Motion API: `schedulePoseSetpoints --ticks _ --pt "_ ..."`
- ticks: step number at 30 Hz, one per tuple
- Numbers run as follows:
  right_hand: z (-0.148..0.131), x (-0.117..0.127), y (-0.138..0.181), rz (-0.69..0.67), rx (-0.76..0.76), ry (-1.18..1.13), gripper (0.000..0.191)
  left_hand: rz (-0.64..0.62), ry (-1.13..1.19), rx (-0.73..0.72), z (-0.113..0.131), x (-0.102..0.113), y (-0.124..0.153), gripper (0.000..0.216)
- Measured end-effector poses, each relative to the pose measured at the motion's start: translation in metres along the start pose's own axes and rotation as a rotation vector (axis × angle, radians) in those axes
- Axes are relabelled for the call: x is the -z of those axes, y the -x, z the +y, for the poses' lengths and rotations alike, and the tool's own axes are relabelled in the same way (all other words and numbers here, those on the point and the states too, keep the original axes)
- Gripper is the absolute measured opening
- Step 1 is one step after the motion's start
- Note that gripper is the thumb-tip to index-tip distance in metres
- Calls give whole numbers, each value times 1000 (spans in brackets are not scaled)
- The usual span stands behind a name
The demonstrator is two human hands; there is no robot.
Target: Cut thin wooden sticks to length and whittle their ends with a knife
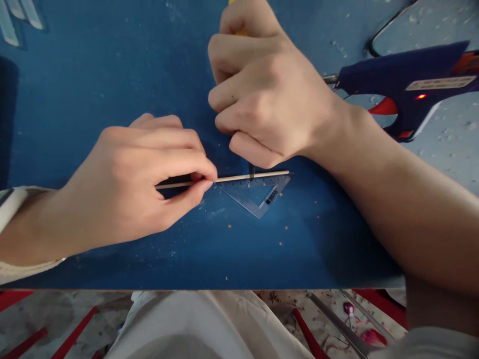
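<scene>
My left hand (149, 174) pinches a thin wooden stick (269, 174) between thumb and forefinger; part of the stick is hidden by the fingers. Along the stick lies a clear triangular set square (239, 199), its graduated long edge close against the wood. My right hand (262, 89) is clenched above them around what looks like a yellow utility knife (241, 32), mostly covered by the fingers. Its narrow dark blade (252, 172) comes out below the fist and meets the stick over the ruler's scale.
A dark blue hot glue gun (396, 75) with a lit red light lies right of my right wrist, its cable behind. Translucent strips (22, 15) sit at the far left corner. Small crumbs (286, 228) dot the blue table (112, 269) near its front edge.
</scene>
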State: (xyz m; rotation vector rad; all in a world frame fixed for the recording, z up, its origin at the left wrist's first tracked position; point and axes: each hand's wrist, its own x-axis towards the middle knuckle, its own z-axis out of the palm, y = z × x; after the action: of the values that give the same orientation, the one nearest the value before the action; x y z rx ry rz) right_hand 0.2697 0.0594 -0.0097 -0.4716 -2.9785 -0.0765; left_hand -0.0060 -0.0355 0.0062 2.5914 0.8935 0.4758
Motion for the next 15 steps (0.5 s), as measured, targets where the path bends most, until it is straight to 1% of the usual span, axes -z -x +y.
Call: schedulePoseSetpoints --ticks 3,5,10,15 --pt "-7 9 -10 -102 -76 11 55 16 14 6 0 -2 2 26" --pt "-12 13 -15 -138 -113 -5 52 32 18 -14 -3 -5 4 26" --pt "-15 16 -16 -109 -105 -28 57 28 30 -38 -8 -6 6 21" --pt "-18 22 -19 -137 -97 17 50 25 36 -45 -5 -3 6 20"
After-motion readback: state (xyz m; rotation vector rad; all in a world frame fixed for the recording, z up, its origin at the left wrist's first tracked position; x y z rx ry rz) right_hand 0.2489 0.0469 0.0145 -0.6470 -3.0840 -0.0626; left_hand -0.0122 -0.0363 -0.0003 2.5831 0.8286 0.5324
